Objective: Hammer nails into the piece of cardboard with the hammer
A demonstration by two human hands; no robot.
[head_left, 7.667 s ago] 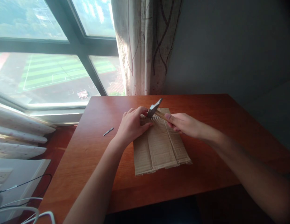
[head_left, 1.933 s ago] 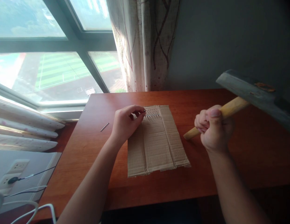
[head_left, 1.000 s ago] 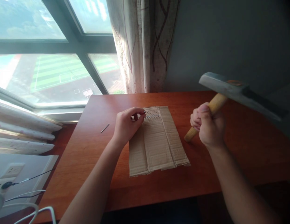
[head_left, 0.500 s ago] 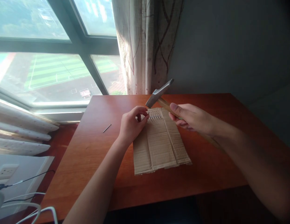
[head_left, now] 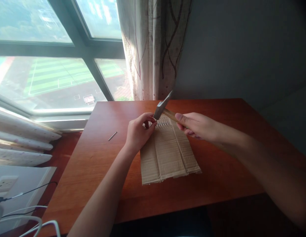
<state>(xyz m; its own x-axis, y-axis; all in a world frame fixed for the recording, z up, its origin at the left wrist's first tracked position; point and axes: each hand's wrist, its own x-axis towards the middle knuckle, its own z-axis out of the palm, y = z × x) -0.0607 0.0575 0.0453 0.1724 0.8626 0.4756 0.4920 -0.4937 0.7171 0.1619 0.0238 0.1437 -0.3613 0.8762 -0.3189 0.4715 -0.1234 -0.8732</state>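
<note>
My right hand (head_left: 194,125) grips a hammer by its wooden handle (head_left: 170,114). The grey hammer head (head_left: 162,107) is down at the fingertips of my left hand (head_left: 141,129). That hand is closed in a pinch at the far left part of a piece of corrugated cardboard (head_left: 167,149); whatever is between thumb and forefinger is too small to make out. Beside the pinch, a patch of small holes (head_left: 164,120) in rows marks the cardboard, with a darker row along its near side. A thin metal rod, like a nail (head_left: 112,136), lies left of my left hand.
The cardboard lies flat on a reddish-brown wooden table (head_left: 93,177). A window (head_left: 56,49) and a patterned curtain (head_left: 148,49) stand behind it, with a dark wall (head_left: 236,49) at the right. White cables (head_left: 36,219) and a wall socket (head_left: 6,183) are at lower left.
The hammer has come down and slightly left, its head now at my left fingertips. My right hand moved with it. My left hand keeps its pinch in nearly the same place.
</note>
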